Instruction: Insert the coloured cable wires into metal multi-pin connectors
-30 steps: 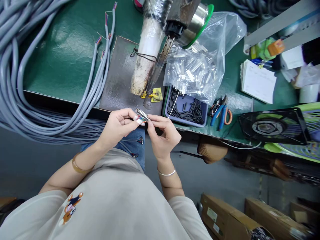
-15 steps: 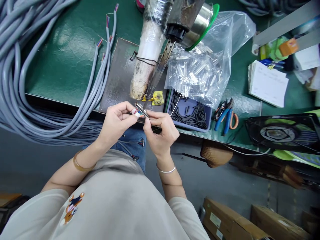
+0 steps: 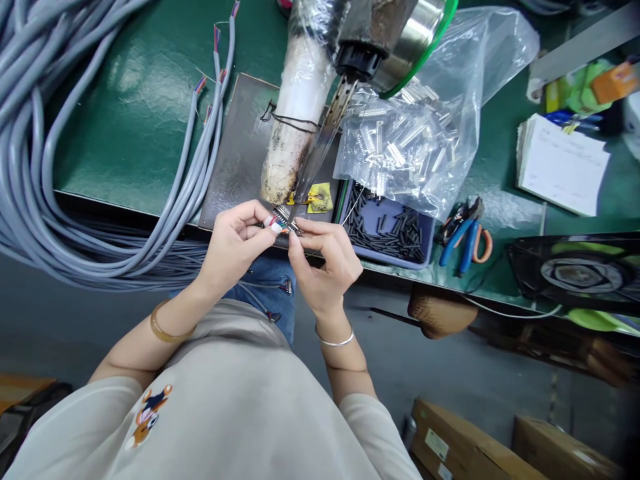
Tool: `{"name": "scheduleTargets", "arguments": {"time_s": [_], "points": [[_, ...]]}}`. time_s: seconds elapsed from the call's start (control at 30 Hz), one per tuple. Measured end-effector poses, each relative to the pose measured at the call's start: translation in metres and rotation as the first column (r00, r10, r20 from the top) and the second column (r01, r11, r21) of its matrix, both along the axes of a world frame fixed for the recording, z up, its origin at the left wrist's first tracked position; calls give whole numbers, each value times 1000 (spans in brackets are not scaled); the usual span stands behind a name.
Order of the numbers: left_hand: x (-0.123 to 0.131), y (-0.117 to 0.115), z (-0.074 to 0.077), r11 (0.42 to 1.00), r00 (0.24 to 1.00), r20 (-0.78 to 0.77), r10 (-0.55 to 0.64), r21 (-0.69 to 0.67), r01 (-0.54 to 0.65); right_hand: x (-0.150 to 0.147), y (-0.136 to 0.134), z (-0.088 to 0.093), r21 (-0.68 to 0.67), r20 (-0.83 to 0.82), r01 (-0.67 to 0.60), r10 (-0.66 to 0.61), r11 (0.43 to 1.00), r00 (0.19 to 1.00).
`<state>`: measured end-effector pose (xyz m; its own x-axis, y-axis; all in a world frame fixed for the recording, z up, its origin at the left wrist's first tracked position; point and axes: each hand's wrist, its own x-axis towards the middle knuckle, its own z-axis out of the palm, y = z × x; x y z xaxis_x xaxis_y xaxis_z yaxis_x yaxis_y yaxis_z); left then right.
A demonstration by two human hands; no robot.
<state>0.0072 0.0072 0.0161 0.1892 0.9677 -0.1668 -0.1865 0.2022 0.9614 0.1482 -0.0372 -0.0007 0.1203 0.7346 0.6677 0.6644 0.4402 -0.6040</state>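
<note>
My left hand (image 3: 239, 235) is closed in a pinch on thin coloured wires (image 3: 277, 222), right beside a small metal multi-pin connector (image 3: 286, 215). From the other side, thumb and fingers of my right hand (image 3: 327, 257) grip that connector's right end. Just above it comes down the long tip of a soldering iron (image 3: 327, 137); whether it touches the pins I cannot tell. A yellow sponge piece (image 3: 320, 198) lies behind the connector on a dark board (image 3: 227, 167). My fingers hide part of the connector and wires.
Grey cables (image 3: 55, 153) fill the left side. Beside the iron stand a white tube (image 3: 293, 107) and a solder spool (image 3: 417, 40). Right are a bag of connectors (image 3: 400, 140), a blue tray (image 3: 425, 250) of black sleeves, cutters (image 3: 465, 240) and a fan (image 3: 575, 273).
The view has shifted slightly, so things on the right sit farther right. The connector has turned a little between my fingers, and more coloured wire shows. Both hands keep their grip.
</note>
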Motion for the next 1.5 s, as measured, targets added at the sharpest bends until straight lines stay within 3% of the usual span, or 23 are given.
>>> {"name": "scheduleTargets", "arguments": {"time_s": [0.3, 0.43, 0.57, 0.73, 0.87, 0.93, 1.0, 1.07, 1.17, 1.23, 1.33, 1.5], "points": [[0, 1, 8, 1000, 1000, 6, -7, -6, 7, 0, 1, 6, 78, 131, 33, -43, 996, 991], [-1, 2, 8, 998, 998, 41, -39, -52, 41, 1, -3, 4, 98, 271, 36, -62, 995, 961], [-2, -1, 4, 995, 997, 7, -71, -64, 71, 3, -6, 0, 113, 298, 42, -74, 993, 952], [-5, -9, 0, 996, 996, 57, -74, -52, 77, 4, -9, 1, 50, 170, 32, -40, 998, 985], [-12, -17, 0, 991, 992, 52, -113, 78, 109, 7, -14, 7, -221, -85, -63, 45, 973, 995], [-15, -20, 0, 979, 986, 37, -165, 128, 159, 11, -17, 9, -287, -139, -99, 61, 953, 988], [-17, -22, 0, 972, 980, 29, -196, 135, 191, 15, -21, 9, -200, -112, -36, 13, 979, 994], [-19, -25, -2, 976, 982, 32, -186, 124, 181, 18, -25, 8, 27, -104, 103, -100, 994, 990], [-20, -29, -5, 981, 988, 62, -145, 138, 135, 18, -30, 9, 267, -231, 246, -186, 932, 955], [-22, -31, -7, 976, 987, 66, -145, 174, 132, 16, -34, 11, 218, -268, 250, -189, 943, 945], [-25, -33, -8, 957, 988, 5, -156, 247, 150, 13, -38, 12, 27, -171, 184, -177, 983, 969], [-25, -38, -8, 918, 980, -158, -123, 356, 173, 6, -36, 5, -193, -136, -52, 26, 980, 990]]}}
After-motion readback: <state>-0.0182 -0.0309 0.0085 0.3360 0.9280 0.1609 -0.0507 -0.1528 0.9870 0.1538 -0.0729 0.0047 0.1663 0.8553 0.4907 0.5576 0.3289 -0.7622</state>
